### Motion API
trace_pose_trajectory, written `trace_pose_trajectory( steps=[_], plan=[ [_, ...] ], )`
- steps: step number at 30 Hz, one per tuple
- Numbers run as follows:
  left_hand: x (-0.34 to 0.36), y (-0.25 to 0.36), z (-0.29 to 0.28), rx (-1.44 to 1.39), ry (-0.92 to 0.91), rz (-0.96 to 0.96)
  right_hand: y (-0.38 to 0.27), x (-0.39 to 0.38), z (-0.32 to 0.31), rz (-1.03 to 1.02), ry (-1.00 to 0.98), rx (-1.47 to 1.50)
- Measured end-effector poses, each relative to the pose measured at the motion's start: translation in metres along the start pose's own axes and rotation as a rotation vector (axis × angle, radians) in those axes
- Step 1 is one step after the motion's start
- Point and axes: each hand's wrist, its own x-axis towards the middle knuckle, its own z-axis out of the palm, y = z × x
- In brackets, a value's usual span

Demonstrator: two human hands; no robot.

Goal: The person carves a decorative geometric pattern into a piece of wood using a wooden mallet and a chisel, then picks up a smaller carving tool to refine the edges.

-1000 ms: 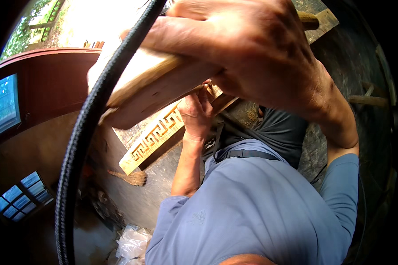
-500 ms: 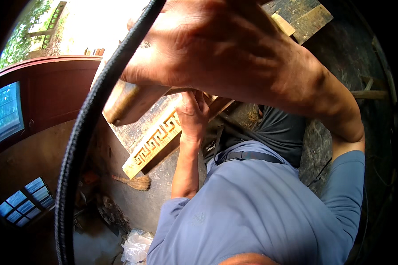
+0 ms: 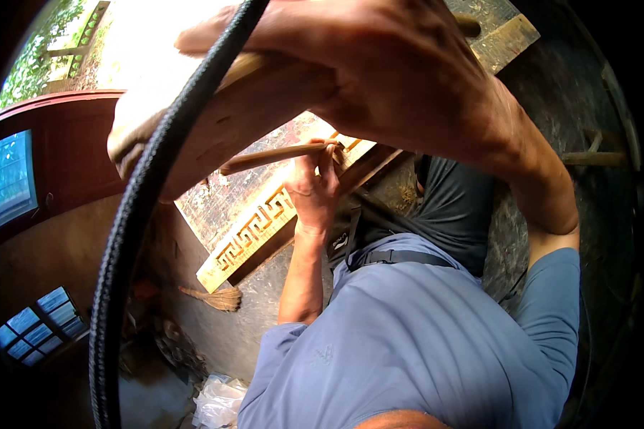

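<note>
Close to the camera, my right hand (image 3: 401, 79) is wrapped round a wooden mallet (image 3: 229, 118). The mallet's thick head reaches left, and its handle end shows past the hand. Beneath it, my left hand (image 3: 313, 187) pinches a wooden-handled chisel (image 3: 272, 156) near its lower end, and the handle slants left under the mallet. A gap shows between mallet and chisel. The left hand rests on a pale wooden board (image 3: 211, 275) with a carved, angular key pattern (image 3: 254, 230) along it. The chisel's tip by the fingers is too small to make out clearly.
The board lies along the edge of a worn workbench top (image 3: 200, 211). Below stand a straw broom (image 3: 222, 297) and a white plastic bag (image 3: 220, 400). A dark braided cable (image 3: 132, 214) crosses the view at left. Wood pieces (image 3: 508, 44) lie at the upper right.
My right hand has drawn the mallet away from the chisel, so the chisel's handle now shows. My left hand has stayed almost in place on the board.
</note>
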Motion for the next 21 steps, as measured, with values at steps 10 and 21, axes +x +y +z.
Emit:
trace_pose_trajectory(
  steps=[10, 21],
  plan=[
    [-0.017, -0.005, 0.006, -0.414, 0.099, -0.357, 0.008, -0.032, 0.012, 0.025, 0.229, 0.164],
    [-0.012, -0.005, 0.011, -0.492, 0.153, -0.383, 0.031, -0.035, 0.048, -0.124, 0.404, 0.246]
  ],
)
